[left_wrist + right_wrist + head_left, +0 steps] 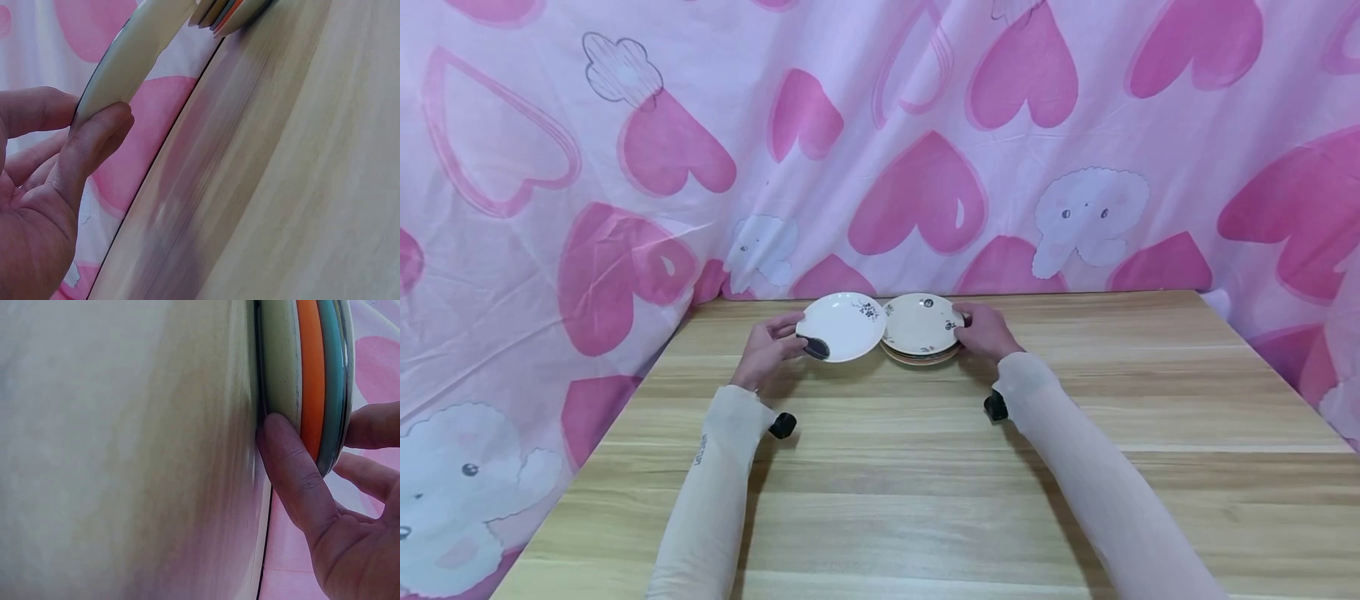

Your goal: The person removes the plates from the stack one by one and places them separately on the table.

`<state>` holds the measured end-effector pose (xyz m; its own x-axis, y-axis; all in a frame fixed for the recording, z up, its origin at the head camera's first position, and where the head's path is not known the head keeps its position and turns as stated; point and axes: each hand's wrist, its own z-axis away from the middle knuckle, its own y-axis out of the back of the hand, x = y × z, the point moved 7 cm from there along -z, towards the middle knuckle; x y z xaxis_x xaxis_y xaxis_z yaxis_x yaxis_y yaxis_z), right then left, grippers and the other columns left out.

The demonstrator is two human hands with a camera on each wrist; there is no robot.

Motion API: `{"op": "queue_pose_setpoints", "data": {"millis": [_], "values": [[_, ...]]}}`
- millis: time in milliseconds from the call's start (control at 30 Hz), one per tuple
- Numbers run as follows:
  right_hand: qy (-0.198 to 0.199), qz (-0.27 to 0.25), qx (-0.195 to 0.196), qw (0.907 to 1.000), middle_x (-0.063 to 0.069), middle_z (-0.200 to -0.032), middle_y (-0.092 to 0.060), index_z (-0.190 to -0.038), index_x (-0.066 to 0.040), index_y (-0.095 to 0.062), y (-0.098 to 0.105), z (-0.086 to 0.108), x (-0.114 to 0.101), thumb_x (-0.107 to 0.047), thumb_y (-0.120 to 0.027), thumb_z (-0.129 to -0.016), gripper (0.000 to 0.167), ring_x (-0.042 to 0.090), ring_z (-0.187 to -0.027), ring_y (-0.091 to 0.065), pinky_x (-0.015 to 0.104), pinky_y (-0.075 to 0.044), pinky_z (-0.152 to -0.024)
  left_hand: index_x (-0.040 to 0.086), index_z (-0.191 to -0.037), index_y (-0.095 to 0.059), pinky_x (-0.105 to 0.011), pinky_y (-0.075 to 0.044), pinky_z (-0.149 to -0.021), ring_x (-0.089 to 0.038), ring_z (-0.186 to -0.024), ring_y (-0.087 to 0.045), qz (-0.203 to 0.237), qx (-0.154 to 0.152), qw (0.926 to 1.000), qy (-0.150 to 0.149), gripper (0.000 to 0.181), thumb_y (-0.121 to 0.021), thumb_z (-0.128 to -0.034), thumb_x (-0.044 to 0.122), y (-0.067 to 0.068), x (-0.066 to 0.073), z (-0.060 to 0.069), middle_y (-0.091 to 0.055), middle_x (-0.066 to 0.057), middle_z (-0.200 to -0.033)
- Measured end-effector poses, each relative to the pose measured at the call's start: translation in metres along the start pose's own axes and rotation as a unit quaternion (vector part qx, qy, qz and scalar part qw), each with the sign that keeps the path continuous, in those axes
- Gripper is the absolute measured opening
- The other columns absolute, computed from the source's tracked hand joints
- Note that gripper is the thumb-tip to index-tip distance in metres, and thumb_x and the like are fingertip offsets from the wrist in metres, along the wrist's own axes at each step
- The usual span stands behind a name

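Observation:
In the head view a white plate [838, 329] with a floral sprig and a dark patch is held up off the table, slightly tilted. My left hand [769, 348] pinches its left rim, thumb [100, 134] on the underside in the left wrist view. Just to the right, a stack of plates [921, 325] rests on the table, a cream one with small dark motifs on top. Against the stack's right side is my right hand [987, 332], gripping the edge between thumb [294, 462] and fingers. Cream, orange and teal rims [330, 381] show in the right wrist view.
Both plates and stack are near the far edge of the wooden table [880, 500]. Behind it hangs a pink curtain [917, 192] printed with hearts. Black devices [783, 425] sit at both wrists.

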<state>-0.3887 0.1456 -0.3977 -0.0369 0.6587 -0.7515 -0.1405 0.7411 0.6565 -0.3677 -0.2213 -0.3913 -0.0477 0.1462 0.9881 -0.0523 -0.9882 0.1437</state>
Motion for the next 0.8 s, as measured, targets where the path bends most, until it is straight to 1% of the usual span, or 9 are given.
{"op": "queue_pose_setpoints", "data": {"millis": [200,300,600,733,800], "values": [[0.010,0.010,0.004,0.9999,0.025,-0.136,-0.061,-0.153,-0.004,-0.039,0.000,0.000,-0.001,-0.011,-0.053,-0.093,0.061,0.028,-0.111,-0.063,0.026,-0.060,-0.080,-0.002,-0.148,-0.043,-0.016,-0.060,-0.078,0.003,-0.086,-0.068,0.016,0.003,0.9999,-0.002,0.059,-0.058,-0.0915,-0.010,0.004,-0.002,0.001,-0.048,-0.028,-0.149],[0.010,0.011,0.004,0.9999,0.024,-0.136,-0.060,-0.153,-0.004,-0.039,0.000,0.000,-0.001,-0.011,-0.052,-0.094,0.061,0.027,-0.110,-0.063,0.026,-0.061,-0.080,-0.002,-0.149,-0.042,-0.015,-0.060,-0.079,0.003,-0.086,-0.067,0.014,0.004,0.9999,-0.002,0.060,-0.057,-0.0914,-0.011,0.006,-0.004,0.002,-0.047,-0.029,-0.150],[0.009,0.009,0.005,0.9999,0.024,-0.137,-0.059,-0.153,-0.005,-0.039,0.000,0.000,0.000,-0.011,-0.053,-0.093,0.061,0.027,-0.108,-0.063,0.025,-0.059,-0.079,-0.001,-0.149,-0.043,-0.014,-0.059,-0.078,0.005,-0.087,-0.065,-0.013,0.010,0.9999,0.005,0.060,-0.059,-0.0914,-0.009,0.014,-0.009,0.002,-0.047,-0.027,-0.151],[0.006,0.003,0.005,1.0000,0.024,-0.137,-0.060,-0.153,-0.005,-0.039,0.000,0.000,0.001,-0.011,-0.053,-0.093,0.062,0.027,-0.108,-0.064,0.025,-0.060,-0.079,0.002,-0.149,-0.044,-0.013,-0.058,-0.079,0.004,-0.097,-0.062,-0.034,0.019,0.9991,0.016,0.059,-0.060,-0.0921,-0.005,0.015,-0.011,0.002,-0.049,-0.023,-0.151],[0.005,0.001,0.004,1.0000,0.024,-0.137,-0.060,-0.153,-0.005,-0.039,0.000,0.000,0.001,-0.011,-0.053,-0.093,0.062,0.027,-0.108,-0.064,0.026,-0.060,-0.079,0.001,-0.149,-0.044,-0.012,-0.058,-0.079,0.003,-0.101,-0.060,-0.041,0.021,0.9988,0.015,0.059,-0.061,-0.0921,-0.005,0.015,-0.012,0.001,-0.048,-0.024,-0.152]]}}
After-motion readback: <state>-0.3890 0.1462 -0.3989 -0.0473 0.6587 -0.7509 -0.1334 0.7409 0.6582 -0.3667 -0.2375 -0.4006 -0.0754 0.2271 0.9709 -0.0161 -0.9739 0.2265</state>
